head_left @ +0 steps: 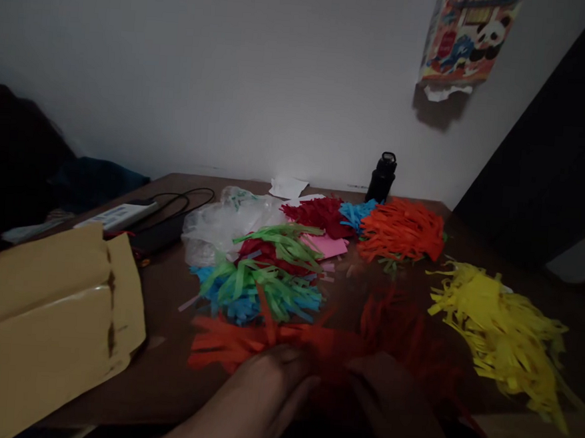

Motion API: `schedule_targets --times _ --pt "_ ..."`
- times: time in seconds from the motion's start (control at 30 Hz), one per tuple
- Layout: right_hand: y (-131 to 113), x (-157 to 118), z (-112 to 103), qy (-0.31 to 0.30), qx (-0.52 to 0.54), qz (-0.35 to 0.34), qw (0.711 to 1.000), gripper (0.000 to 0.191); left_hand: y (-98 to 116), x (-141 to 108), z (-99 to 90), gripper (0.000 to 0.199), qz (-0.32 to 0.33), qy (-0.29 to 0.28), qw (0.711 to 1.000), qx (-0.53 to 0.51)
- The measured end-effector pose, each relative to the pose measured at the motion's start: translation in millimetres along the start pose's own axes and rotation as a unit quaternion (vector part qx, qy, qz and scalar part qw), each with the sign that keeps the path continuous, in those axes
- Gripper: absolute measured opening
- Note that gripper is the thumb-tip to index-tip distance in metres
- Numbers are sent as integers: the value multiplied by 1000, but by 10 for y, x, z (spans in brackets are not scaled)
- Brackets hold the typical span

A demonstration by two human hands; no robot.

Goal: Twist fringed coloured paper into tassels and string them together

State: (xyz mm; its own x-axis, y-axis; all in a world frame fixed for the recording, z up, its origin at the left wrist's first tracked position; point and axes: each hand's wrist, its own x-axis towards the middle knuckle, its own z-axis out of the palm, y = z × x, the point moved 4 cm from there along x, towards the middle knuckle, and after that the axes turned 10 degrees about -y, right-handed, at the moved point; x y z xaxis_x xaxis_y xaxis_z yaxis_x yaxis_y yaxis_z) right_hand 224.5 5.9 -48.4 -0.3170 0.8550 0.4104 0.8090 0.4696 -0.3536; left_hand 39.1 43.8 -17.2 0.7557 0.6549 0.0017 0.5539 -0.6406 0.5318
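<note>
An orange-red fringed paper tassel (338, 346) stretches across the front of the table, its cut strips fanning out to the left and right. My left hand (276, 378) is closed on the middle of it, fingers curled over the paper. Close by on the right, my right hand (384, 385) grips the same tassel with bent fingers, somewhat blurred and dim. Just beyond my hands lies a heap of green fringed paper (267, 287) and blue fringed paper (241, 305). To the right rests a yellow fringed paper bundle (498, 330).
A yellow padded envelope (55, 322) covers the left front. Behind are a clear plastic bag (227, 218), dark red fringed paper (323, 214), an orange bundle (402, 230) and a black bottle (381, 178). A power strip (117, 213) with cables lies at left. A tissue pack (468, 41) hangs on the wall.
</note>
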Motion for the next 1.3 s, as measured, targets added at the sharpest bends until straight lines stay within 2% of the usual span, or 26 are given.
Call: schedule_targets --times 0.23,0.33,0.43,0.53,0.6,0.7,0.8,0.87,1.0,1.1,1.2,1.3 --pt "132 56 124 -16 -13 54 998 29 -68 167 -26 20 -51 -43 994 89" --pt "200 86 212 -80 -41 93 992 24 -152 192 -106 24 -58 -37 990 120" --pt "239 158 245 -150 -51 143 977 18 -270 196 -187 27 -96 -32 983 151" --pt "235 269 209 -180 -48 175 967 14 -340 222 -199 24 -116 -34 970 209" --pt "233 337 185 -201 -48 196 959 15 -290 257 -165 24 -62 0 971 230" --pt "237 401 162 -227 -47 218 948 17 -116 278 -56 21 84 56 973 208" --pt "246 424 148 -245 -46 227 941 19 23 236 65 14 181 42 958 219" --pt "253 431 138 -253 -48 234 938 18 60 174 111 19 188 17 954 233" --pt "251 461 104 -265 -64 255 928 19 87 -9 152 31 130 -16 964 233" --pt "220 495 79 -273 -81 267 921 21 75 -80 180 28 43 -50 965 253" --pt "174 513 74 -284 -91 264 917 22 12 -27 151 30 -66 -106 952 281" --pt "144 511 80 -292 -95 261 915 22 -64 66 3 40 -158 -135 928 309"
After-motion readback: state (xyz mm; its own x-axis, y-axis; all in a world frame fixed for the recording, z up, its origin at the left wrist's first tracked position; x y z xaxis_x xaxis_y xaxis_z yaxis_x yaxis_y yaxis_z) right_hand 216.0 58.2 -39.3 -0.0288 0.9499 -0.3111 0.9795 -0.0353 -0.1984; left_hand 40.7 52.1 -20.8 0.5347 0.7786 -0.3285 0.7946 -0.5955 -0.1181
